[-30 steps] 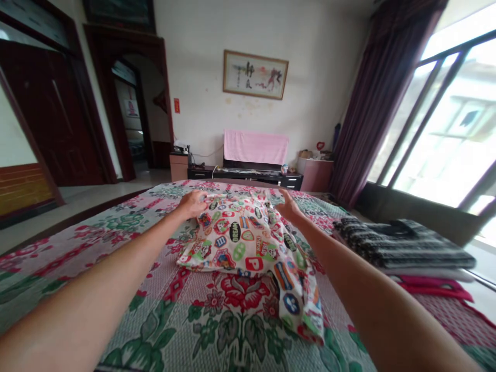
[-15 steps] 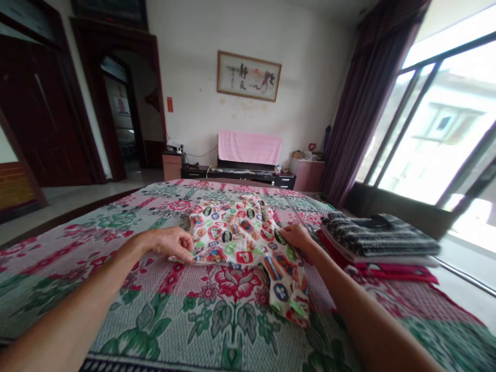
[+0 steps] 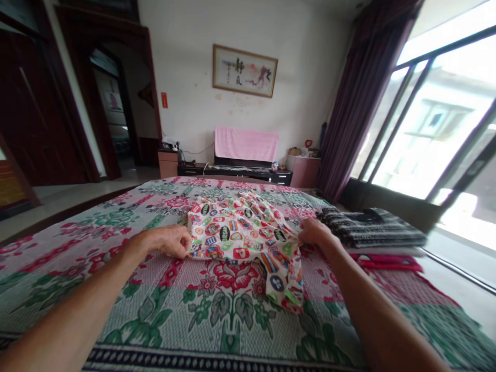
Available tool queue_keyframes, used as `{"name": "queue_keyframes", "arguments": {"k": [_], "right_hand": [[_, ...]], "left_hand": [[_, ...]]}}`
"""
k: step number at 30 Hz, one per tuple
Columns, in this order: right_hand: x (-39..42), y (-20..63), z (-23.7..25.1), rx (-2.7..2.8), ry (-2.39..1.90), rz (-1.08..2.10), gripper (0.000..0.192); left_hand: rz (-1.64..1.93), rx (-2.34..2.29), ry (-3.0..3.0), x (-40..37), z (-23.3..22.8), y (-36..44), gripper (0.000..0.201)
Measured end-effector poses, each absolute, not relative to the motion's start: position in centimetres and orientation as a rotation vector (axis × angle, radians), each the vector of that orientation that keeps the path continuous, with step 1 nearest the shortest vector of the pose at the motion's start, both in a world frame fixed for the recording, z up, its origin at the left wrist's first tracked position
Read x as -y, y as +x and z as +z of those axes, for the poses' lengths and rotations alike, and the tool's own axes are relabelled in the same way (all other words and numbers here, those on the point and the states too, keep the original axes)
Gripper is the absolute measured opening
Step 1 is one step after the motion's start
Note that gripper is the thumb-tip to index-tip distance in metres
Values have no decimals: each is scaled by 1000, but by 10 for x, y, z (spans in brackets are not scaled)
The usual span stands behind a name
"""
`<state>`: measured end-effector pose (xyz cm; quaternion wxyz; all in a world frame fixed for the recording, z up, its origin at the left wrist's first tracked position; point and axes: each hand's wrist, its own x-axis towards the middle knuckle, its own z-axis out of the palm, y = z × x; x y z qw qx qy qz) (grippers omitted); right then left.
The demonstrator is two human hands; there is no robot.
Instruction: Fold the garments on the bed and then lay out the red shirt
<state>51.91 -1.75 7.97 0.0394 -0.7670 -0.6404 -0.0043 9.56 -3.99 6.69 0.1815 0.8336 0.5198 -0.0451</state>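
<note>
A big bed (image 3: 116,289) with a flowery cover fills the room. In the middle of the bed lies a small cloth (image 3: 242,232) with bright badges printed all over it. To the right of the cloth, near the bed's edge, sits a stack (image 3: 372,232) of folded clothes, striped on top and pink below. It is close to the cloth but does not touch it. Past the far end of the bed stands a low cabinet (image 3: 236,173) with a pink towel (image 3: 246,144) draped over it. A picture (image 3: 245,71) hangs on the wall above that. Nothing lies between the hands and the cloth.

Both arms reach out straight over the bed. The left hand (image 3: 168,241) rests on the bed at the cloth's left edge, and its fingers are curled tight, pinching that edge. The right hand (image 3: 315,232) is at the cloth's right edge, knuckles up, fingers closed on the fabric there.

The cloth lies mostly flat and stretches sideways from hand to hand. One loose corner hangs toward the near end of the bed, by the right hand.
</note>
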Motion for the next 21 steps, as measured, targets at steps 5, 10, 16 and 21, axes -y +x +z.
{"name": "queue_keyframes", "arguments": {"k": [5, 10, 16, 21], "right_hand": [[25, 485, 90, 2316, -1775, 182, 18], [42, 432, 85, 2694, -1242, 613, 19], [52, 399, 62, 2719, -1182, 417, 30], [47, 396, 46, 2744, -1139, 332, 25]], "left_hand": [[-46, -1515, 2215, 39, 77, 79, 23], [98, -1987, 2166, 34, 72, 69, 25], [156, -2163, 2004, 34, 57, 84, 40], [61, -2148, 2093, 40, 62, 100, 32]]}}
